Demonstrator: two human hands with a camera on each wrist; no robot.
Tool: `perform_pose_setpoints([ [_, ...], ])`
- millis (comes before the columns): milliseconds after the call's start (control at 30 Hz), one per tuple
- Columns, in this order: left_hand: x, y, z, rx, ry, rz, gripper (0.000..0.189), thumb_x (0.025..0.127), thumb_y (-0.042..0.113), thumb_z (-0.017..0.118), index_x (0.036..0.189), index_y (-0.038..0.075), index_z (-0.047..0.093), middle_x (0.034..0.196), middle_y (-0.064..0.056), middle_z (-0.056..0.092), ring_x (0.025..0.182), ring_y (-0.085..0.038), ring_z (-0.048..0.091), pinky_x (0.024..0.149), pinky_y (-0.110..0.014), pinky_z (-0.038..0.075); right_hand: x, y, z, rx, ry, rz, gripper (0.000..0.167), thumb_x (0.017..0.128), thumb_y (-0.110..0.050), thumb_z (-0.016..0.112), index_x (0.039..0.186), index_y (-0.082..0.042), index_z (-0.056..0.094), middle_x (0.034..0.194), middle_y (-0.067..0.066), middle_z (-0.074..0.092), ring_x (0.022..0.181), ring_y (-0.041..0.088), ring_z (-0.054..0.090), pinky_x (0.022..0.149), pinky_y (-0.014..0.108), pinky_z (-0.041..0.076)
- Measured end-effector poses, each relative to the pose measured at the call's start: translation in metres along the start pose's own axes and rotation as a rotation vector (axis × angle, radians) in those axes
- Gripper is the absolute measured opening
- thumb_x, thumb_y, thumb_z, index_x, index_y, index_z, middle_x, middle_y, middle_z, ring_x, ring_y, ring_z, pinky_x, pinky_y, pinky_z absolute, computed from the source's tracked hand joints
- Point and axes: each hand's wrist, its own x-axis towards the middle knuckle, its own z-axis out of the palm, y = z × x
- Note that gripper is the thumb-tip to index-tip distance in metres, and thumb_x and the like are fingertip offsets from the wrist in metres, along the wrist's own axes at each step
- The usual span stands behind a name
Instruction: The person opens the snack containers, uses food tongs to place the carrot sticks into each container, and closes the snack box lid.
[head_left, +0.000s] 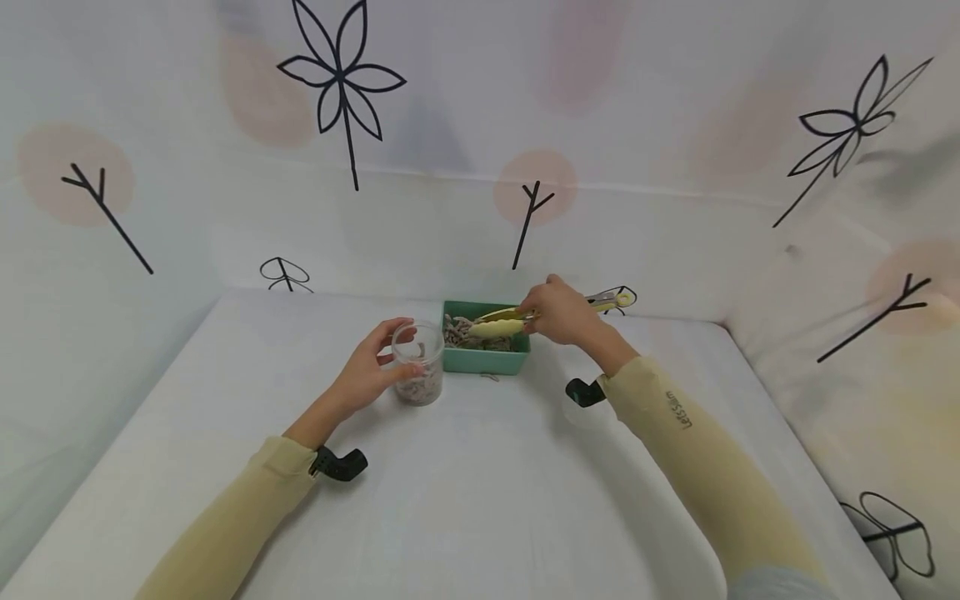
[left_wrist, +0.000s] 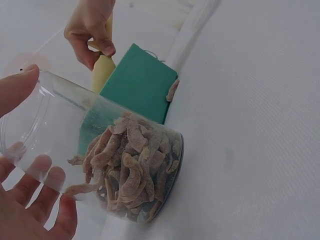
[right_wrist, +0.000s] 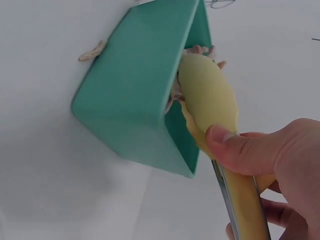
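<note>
My left hand [head_left: 367,367] holds a clear jar [head_left: 420,375], thumb on one side and fingers on the other. Curled, powdery, grey-brown strips [left_wrist: 135,170] fill the jar's lower part, and its top is uncovered. To the right stands a green rectangular box [head_left: 483,361] with more of these strips [head_left: 457,331] inside. My right hand [head_left: 558,310] grips a pair of yellow tongs [right_wrist: 210,90] close behind their broad heads. Those heads reach in over the box's rim, among the strips. What lies between the heads is partly hidden.
One loose strip [right_wrist: 93,51] lies on the white table [head_left: 465,500] along the box's near side. Behind the box rises a white cloth backdrop [head_left: 450,233] with black plant drawings. Dark wrist cameras [head_left: 339,464] stick out below both cuffs.
</note>
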Motion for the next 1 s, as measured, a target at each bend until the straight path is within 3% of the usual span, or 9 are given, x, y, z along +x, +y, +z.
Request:
perform_pose_setpoints([
  [400, 0.002, -0.004, 0.000, -0.030, -0.009, 0.006, 0.071, 0.091, 0.006, 0.073, 0.149, -0.003, 0.033, 0.147, -0.027, 0.043, 0.139, -0.039, 0.035, 0.109, -0.061, 0.033, -0.004, 0.004, -0.013, 0.098, 0.044, 0.015, 0.033, 0.087, -0.016, 0.079, 0.117, -0.005, 0.074, 0.117, 0.009, 0.070, 0.094, 0.025, 0.047, 0.076, 0.038, 0.040],
  [733, 0.001, -0.005, 0.001, -0.031, -0.007, 0.004, 0.072, 0.091, 0.006, 0.073, 0.149, -0.002, 0.033, 0.147, -0.028, 0.042, 0.139, -0.038, 0.035, 0.109, -0.062, 0.032, -0.008, 0.005, -0.015, 0.285, 0.094, 0.022, 0.033, 0.085, -0.013, 0.080, 0.116, -0.005, 0.074, 0.113, 0.009, 0.072, 0.088, 0.023, 0.046, 0.073, 0.037, 0.036],
  [1000, 0.001, -0.003, 0.001, -0.022, -0.005, -0.006, 0.071, 0.091, 0.006, 0.073, 0.149, -0.002, 0.033, 0.148, -0.028, 0.042, 0.139, -0.038, 0.035, 0.109, -0.062, 0.032, -0.009, 0.003, -0.027, 0.290, 0.124, -0.025, 0.033, 0.084, -0.010, 0.080, 0.116, -0.003, 0.074, 0.112, 0.010, 0.072, 0.085, 0.024, 0.046, 0.070, 0.037, 0.036],
])
